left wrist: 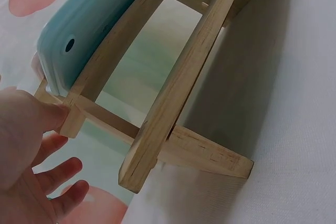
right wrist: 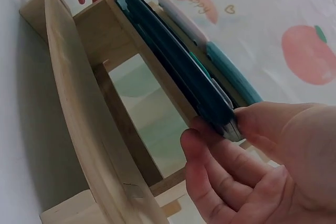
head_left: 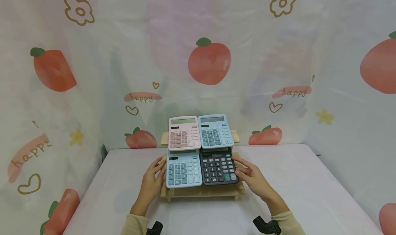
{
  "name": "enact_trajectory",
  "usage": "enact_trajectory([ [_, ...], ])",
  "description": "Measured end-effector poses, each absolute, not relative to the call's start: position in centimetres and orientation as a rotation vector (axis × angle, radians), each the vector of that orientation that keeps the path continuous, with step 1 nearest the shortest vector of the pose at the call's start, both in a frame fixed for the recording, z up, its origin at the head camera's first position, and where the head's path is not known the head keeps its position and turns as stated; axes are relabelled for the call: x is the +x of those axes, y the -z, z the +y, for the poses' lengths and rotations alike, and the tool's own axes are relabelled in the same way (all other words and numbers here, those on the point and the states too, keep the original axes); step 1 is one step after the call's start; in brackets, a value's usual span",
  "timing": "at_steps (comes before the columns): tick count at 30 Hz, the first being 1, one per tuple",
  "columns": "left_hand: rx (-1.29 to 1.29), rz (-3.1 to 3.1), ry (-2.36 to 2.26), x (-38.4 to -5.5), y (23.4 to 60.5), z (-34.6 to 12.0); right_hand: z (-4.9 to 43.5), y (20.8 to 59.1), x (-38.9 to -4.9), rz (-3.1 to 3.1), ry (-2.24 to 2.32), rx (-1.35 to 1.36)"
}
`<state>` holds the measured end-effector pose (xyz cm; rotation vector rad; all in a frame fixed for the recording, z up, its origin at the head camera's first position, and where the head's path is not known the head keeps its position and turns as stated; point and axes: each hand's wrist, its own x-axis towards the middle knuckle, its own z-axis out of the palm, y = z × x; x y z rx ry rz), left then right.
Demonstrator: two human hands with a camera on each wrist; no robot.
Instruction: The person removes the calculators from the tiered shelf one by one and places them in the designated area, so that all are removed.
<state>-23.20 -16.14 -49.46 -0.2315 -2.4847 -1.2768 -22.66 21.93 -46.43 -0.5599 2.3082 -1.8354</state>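
Four would be over-count, so by place: on the two-tier wooden rack [head_left: 202, 192], a light blue calculator [head_left: 184, 171] leans at the lower left. Beside it, at the lower right, leans a black calculator [head_left: 218, 168]. My right hand [head_left: 255, 180] pinches the black calculator by its right edge, the thumb on its face side and fingers behind. At the rack's left end, my left hand [head_left: 151, 185] holds the end of a wooden rail between thumb and forefinger, while its other fingers [left wrist: 63, 174] spread loosely. A pink calculator [head_left: 184, 133] and another blue calculator [head_left: 215, 131] lean on the upper tier.
The rack stands on a white-covered table [head_left: 123, 166]. Behind and at both sides hangs a cloth backdrop [head_left: 241, 32] printed with fruit, flowers and hearts. Black wrist straps [head_left: 266, 225] sit at the sleeves.
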Motion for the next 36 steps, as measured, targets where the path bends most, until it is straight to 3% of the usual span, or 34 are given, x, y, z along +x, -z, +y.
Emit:
enact_trajectory([
  [36,-0.255,-2.464,1.269,-23.1,49.6,-16.2,26.8,46.9,-23.1,2.036,2.009,-0.546],
])
